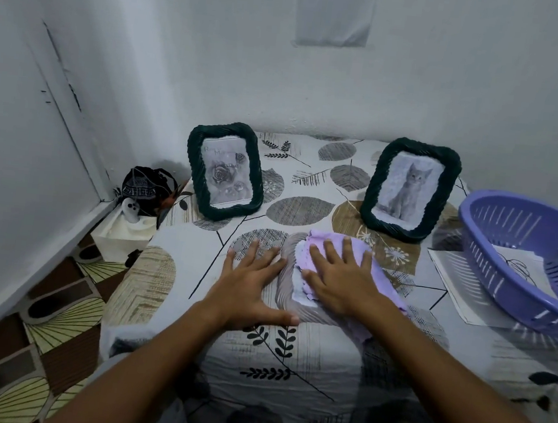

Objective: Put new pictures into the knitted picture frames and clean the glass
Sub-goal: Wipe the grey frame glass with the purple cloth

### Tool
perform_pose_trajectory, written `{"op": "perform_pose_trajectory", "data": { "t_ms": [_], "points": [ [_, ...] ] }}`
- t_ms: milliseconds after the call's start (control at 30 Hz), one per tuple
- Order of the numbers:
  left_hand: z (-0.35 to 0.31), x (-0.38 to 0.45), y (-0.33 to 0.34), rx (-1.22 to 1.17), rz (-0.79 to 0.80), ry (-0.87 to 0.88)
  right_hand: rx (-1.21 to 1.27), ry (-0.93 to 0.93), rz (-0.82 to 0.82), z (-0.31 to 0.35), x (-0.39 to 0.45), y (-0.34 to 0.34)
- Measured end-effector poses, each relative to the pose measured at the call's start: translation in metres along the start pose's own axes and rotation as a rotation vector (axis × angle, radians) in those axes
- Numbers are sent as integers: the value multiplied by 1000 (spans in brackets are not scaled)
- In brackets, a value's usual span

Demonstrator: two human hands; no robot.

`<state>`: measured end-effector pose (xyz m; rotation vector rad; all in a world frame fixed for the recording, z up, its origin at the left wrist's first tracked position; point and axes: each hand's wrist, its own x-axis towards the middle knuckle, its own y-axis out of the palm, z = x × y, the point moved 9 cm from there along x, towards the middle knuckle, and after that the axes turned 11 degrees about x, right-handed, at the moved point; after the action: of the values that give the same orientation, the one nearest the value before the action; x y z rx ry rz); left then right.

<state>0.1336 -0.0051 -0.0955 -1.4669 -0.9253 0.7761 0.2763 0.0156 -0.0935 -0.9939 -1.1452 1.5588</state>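
Nearest to us, both our bare forearms reach forward over a tabletop [175, 269] covered in a white cloth printed with grey and brown leaves. Our left hand [249, 287] lies flat on that cloth, fingers straight and spread, its grip open and holding nothing, the thumb stretched toward a pale grey knitted picture frame [285, 281] that lies flat just beside it. Our right hand [342, 283] presses a lilac cleaning cloth [321, 250] down on top of that lying frame with straight, spread fingers, so its grip is open too and only presses. The cloth hides most of the frame, and we cannot tell what the frame holds. To the right, a lavender slotted plastic basket [497, 220] sits tilted at the table's edge, with white printed paper sheets [452, 284] under and inside it. Farther back, two dark green knitted picture frames stand upright and lean back slightly, well apart: the left one [192, 167] shows a grey rose print, the right one [376, 187] a grey kitten print. Left of the table, on the floor by the wall, a black patterned pouch [142, 186] rests on a white bag [120, 232]. High on the white wall hangs a sheet of paper [336, 10].
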Motion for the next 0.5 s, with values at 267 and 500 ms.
{"op": "perform_pose_trajectory", "data": {
  "t_ms": [267, 500],
  "points": [
    [-3, 1, 2, 2, 42, 36, -77, -296, 36, -37, -7, -14],
    [-3, 1, 3, -18, 50, 41, -50, -164, 39, -4, 26, -6]
  ]
}}
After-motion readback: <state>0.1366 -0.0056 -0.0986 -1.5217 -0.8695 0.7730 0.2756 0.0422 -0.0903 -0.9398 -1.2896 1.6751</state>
